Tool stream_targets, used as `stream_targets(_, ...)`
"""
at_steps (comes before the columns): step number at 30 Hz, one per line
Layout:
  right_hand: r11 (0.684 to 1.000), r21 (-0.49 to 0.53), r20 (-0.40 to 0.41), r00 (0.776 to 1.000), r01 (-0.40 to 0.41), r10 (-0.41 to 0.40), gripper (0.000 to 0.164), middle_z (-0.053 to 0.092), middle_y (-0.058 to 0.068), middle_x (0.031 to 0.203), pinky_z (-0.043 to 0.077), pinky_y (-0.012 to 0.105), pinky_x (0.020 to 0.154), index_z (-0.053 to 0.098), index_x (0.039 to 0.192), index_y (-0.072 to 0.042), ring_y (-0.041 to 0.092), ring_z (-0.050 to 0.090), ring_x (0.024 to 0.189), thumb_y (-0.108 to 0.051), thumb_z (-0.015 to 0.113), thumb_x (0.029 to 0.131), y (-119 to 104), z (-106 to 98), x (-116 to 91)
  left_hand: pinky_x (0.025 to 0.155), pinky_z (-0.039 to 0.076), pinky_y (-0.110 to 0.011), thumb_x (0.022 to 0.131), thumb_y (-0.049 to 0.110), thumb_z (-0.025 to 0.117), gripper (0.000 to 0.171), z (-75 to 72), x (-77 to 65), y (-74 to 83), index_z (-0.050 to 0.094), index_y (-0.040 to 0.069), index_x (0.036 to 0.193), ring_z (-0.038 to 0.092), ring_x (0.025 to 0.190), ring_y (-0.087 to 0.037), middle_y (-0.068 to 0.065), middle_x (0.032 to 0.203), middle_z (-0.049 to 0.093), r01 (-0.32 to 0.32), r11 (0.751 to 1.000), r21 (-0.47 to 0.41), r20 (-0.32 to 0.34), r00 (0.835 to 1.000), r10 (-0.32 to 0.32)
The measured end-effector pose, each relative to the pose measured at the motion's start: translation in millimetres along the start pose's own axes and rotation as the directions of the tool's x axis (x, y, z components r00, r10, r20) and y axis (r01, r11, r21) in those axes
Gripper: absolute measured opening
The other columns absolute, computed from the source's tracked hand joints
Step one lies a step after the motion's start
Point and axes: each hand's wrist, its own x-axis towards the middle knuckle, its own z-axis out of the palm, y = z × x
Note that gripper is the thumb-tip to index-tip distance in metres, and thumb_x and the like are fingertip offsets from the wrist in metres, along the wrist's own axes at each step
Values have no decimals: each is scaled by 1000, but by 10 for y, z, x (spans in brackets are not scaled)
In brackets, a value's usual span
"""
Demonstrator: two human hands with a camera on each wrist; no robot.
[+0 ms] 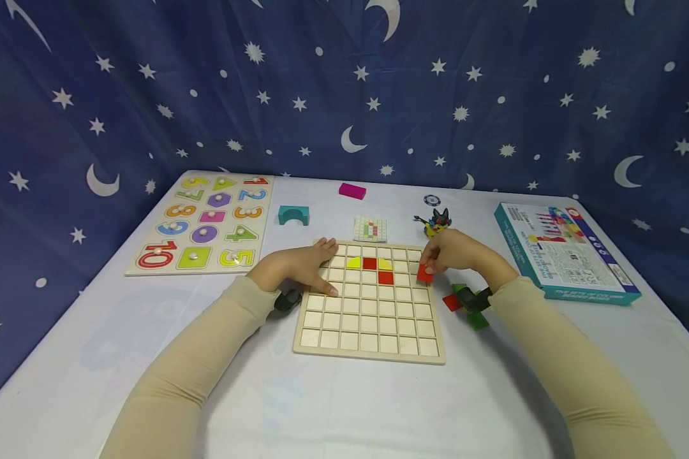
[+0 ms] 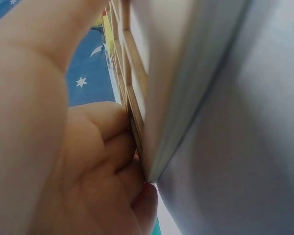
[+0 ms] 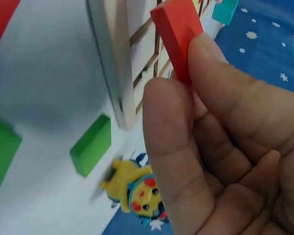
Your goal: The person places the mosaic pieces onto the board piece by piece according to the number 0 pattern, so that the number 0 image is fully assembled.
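A wooden grid board (image 1: 360, 344) lies on the white table in the head view. Two red square tiles and two yellow rounded tiles sit in its upper cells. My left hand (image 1: 304, 264) rests on the board's left edge, fingers spread over the cells. Between thumb and finger my right hand (image 1: 456, 252) pinches a red tile (image 3: 179, 36), held above the board's right edge. A small pattern card (image 1: 370, 229) lies just behind the board. Beside the board, several red and green tiles (image 1: 478, 320) lie partly hidden under my right wrist.
A number puzzle board (image 1: 207, 220) lies at back left, near a teal arch block (image 1: 294, 215). A pink block (image 1: 352, 190), a round chip (image 1: 432, 200) and a small toy figure (image 1: 438, 221) stand behind. A teal game box (image 1: 568, 248) lies at right.
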Motion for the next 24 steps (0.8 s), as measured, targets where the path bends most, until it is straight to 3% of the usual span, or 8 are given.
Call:
stream_targets(4,1000,14,13,1000,17,-18,14,66,4,83,49,27,65,70,93,-2,13,56,70,-4,67,79,-54,50,41,116,5,-39,75,50,71,108,-1,3,2,7,0,147,-6,142,-27,-12,155,-2,8,1000,10,2,1000,-8)
stream_targets(11,991,131,73,997,27,-36,13,65,2,77,50,28,65,70,92,-1,11,57,68,-4,69,79,-122,157,119,116,5,-40,75,49,71,108,-1,0,3,7,0,147,-6,142,-27,-12,155,-2,8,1000,8,1,1000,-8)
stream_targets(16,991,123,85,995,48,-58,10,64,0,75,46,25,63,71,88,-4,11,52,68,-4,70,78,-227,242,181,116,4,-39,75,50,71,108,4,4,-6,7,1,147,-6,142,-26,-11,155,-3,17,1000,11,1,1000,-17)
stream_targets(24,990,121,138,986,71,-88,8,64,2,76,50,24,61,69,87,-3,10,56,64,-4,70,79,-393,352,244,116,5,-39,75,49,71,108,2,11,11,7,1,147,-6,143,-25,-10,155,-2,19,1000,8,2,1000,-19)
